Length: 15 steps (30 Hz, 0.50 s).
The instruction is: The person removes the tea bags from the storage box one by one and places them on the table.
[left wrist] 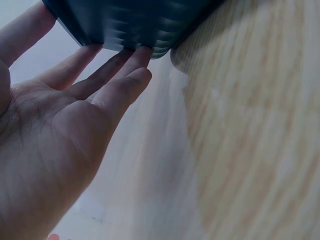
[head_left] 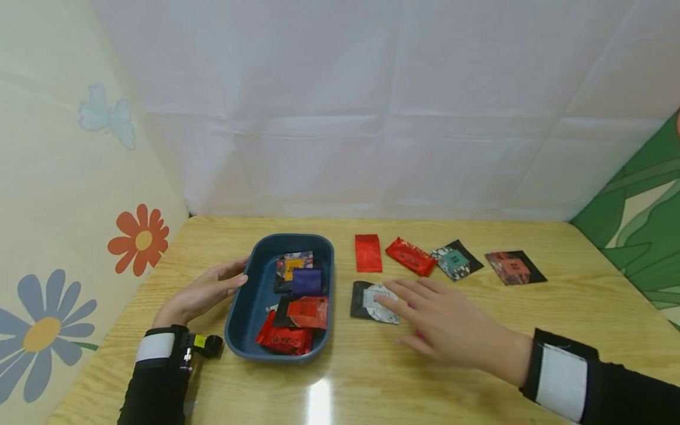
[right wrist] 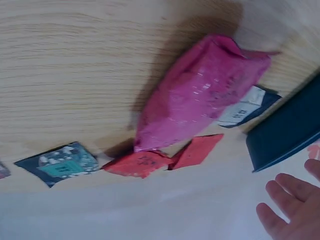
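The left hand (head_left: 209,289) is at the left side of a dark blue oblong tub (head_left: 234,336), its extended fingers against the outer wall. In the left wrist view, fingertips (left wrist: 145,52) meet the tub's ribbed side. My right hand (head_left: 441,321), slightly blurred, hovers with fingers spread, its fingertips over a black-and-white sachet (head_left: 366,301). Beneath it lies a shiny pink packet (right wrist: 195,95), mostly hidden in the head view. No fingers grip the packet in the right wrist view. Inside the tub are an orange-labelled sachet (head_left: 292,268), a purple packet (head_left: 306,282) and red packets (head_left: 289,340).
Behind the right hand lie a flat red packet (head_left: 368,252), a crinkled red packet (head_left: 411,256), a teal-labelled sachet (head_left: 454,261) and a red-labelled sachet (head_left: 514,268). The wood-grain table (head_left: 265,395) meets a white cloth wall (head_left: 372,147) at the back.
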### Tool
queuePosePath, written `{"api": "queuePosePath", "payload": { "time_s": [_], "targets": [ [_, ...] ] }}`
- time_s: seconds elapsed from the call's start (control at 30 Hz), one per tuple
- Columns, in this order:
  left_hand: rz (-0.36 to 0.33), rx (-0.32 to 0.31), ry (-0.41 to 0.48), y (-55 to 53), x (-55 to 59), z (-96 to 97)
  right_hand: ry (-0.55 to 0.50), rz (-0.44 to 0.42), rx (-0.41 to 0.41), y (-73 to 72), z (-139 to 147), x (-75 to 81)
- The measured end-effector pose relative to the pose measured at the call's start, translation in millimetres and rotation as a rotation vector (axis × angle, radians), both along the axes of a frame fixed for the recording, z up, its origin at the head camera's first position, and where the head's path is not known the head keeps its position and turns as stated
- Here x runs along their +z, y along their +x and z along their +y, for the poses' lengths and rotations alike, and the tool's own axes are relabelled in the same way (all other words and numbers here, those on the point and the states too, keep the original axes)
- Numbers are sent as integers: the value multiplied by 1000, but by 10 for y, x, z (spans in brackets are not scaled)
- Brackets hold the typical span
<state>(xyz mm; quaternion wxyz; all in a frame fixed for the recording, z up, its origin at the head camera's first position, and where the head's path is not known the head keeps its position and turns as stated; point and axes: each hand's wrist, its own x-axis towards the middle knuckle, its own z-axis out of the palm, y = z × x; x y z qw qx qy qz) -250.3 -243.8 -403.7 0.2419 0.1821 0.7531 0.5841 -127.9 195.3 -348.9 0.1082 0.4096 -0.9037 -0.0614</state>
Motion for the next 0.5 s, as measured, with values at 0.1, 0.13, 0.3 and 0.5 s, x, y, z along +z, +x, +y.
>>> {"api": "queuePosePath", "payload": {
  "time_s": [0.1,0.13,0.3,0.5],
  "targets": [
    [3,-2,6,-4,-1,1,-28,-66,-2,-58,-113,61],
    [1,-2,10,-4,-1,2,-36,-82,-3,-78,-153,80],
    [-9,-1,27,-1,-3,4,-32,-102,19,-174,-340,160],
    [-10,1,34,3,-2,3,-2,-102,51,-318,-550,231]
  ]
}}
